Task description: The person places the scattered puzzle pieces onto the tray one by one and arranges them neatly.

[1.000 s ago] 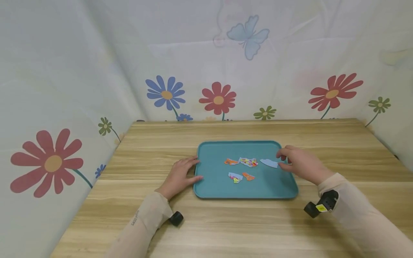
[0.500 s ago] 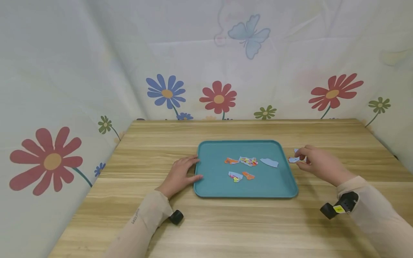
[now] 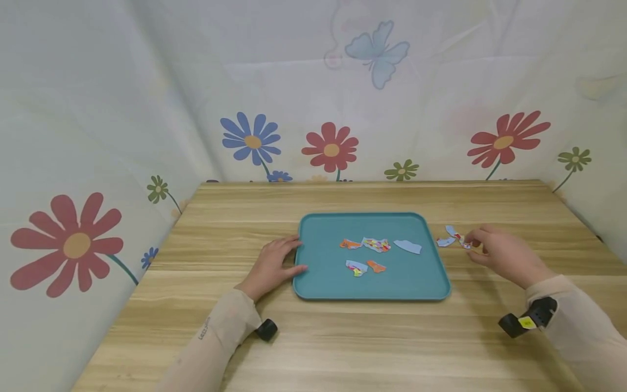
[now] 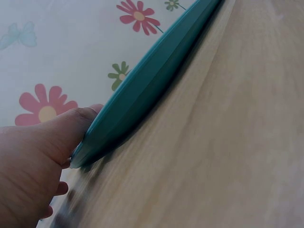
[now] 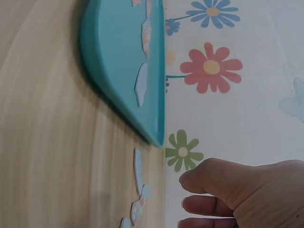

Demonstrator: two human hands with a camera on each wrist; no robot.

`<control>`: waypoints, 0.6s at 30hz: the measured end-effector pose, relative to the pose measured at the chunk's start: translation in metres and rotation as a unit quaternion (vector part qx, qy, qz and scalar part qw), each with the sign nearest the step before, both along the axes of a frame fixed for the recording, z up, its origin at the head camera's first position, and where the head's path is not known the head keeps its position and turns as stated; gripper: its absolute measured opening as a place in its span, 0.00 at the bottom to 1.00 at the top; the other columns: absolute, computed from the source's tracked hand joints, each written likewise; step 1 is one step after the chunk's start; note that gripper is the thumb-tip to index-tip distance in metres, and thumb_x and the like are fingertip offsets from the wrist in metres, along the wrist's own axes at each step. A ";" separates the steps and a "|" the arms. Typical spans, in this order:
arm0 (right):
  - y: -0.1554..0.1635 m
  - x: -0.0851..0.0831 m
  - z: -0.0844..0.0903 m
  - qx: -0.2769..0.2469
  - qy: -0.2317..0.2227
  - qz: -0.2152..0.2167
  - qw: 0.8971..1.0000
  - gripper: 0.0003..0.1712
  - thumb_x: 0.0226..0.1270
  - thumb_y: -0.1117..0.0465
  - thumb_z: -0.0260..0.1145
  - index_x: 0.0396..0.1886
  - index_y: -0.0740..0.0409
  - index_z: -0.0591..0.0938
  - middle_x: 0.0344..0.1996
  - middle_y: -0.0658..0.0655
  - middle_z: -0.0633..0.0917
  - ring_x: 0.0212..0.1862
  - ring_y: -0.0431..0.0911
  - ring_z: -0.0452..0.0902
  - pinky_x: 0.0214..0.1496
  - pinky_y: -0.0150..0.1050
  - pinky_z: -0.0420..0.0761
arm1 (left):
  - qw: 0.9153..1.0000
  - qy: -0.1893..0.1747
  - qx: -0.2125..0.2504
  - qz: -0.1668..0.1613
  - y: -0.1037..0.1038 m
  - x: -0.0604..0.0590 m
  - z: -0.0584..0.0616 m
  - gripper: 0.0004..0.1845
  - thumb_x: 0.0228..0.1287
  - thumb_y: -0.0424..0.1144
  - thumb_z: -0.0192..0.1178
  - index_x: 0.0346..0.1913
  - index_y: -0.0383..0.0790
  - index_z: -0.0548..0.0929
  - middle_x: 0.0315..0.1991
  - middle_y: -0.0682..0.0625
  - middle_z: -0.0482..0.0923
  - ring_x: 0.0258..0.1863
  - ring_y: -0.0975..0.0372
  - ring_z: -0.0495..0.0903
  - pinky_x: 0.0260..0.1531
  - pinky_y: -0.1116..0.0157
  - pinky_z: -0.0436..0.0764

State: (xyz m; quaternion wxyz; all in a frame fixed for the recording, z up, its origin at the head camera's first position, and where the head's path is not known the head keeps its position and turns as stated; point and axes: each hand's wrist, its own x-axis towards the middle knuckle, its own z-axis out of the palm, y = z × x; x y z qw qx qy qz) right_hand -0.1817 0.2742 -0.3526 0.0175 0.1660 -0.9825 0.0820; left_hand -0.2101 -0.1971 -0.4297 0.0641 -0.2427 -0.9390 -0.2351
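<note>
My left hand (image 3: 271, 267) rests at the left edge of a blue-green tray (image 3: 372, 291), with fingers spread along the rim and the thumb lying over it. The left wrist view shows that thumb on the rim (image 4: 126, 92). Right of the tray, my right hand (image 3: 506, 255) hovers over the table with loosely bent fingers, its fingertips close to a small patterned paper piece (image 3: 462, 242). Nothing shows between those fingers in the right wrist view. A light-blue piece (image 3: 445, 242) and another blue piece (image 3: 450, 231) lie beside the patterned one.
On the tray lie several torn-looking paper pieces: a pale blue one (image 3: 407, 247), a multicoloured one (image 3: 376, 244), two orange ones (image 3: 376, 266) and a blue-and-yellow one (image 3: 356, 268). A flowered cloth (image 3: 421, 125) hangs behind the wooden table (image 3: 372, 343).
My right hand has moved right, from over the tray's right edge to the table beside it, uncovering the loose pieces there. The left hand stays at the tray.
</note>
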 end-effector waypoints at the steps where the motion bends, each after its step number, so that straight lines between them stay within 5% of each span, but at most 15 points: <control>1: 0.002 0.000 -0.001 0.002 0.001 -0.001 1.000 0.14 0.58 0.61 0.69 0.42 0.63 0.83 0.35 0.58 0.82 0.33 0.46 0.77 0.30 0.41 0.79 | 1.000 0.000 -0.001 0.001 0.000 0.000 0.000 0.35 0.57 0.54 0.67 0.64 0.39 0.74 0.68 0.44 0.69 0.67 0.46 0.67 0.67 0.43 0.64; 8: 0.014 0.002 -0.010 0.007 -0.029 -0.030 0.999 0.17 0.58 0.59 0.71 0.44 0.65 0.82 0.34 0.60 0.82 0.32 0.49 0.77 0.31 0.46 0.80 | 1.000 0.002 0.001 -0.002 0.000 -0.001 -0.001 0.34 0.57 0.54 0.66 0.64 0.39 0.74 0.68 0.45 0.69 0.67 0.46 0.67 0.66 0.43 0.64; 18: 0.030 0.003 -0.023 0.012 -0.014 -0.028 0.999 0.13 0.56 0.61 0.71 0.38 0.64 0.82 0.32 0.60 0.83 0.31 0.49 0.78 0.28 0.46 0.79 | 1.000 0.000 0.007 -0.004 0.000 -0.001 -0.001 0.34 0.58 0.53 0.67 0.63 0.38 0.74 0.68 0.44 0.69 0.68 0.46 0.67 0.66 0.42 0.63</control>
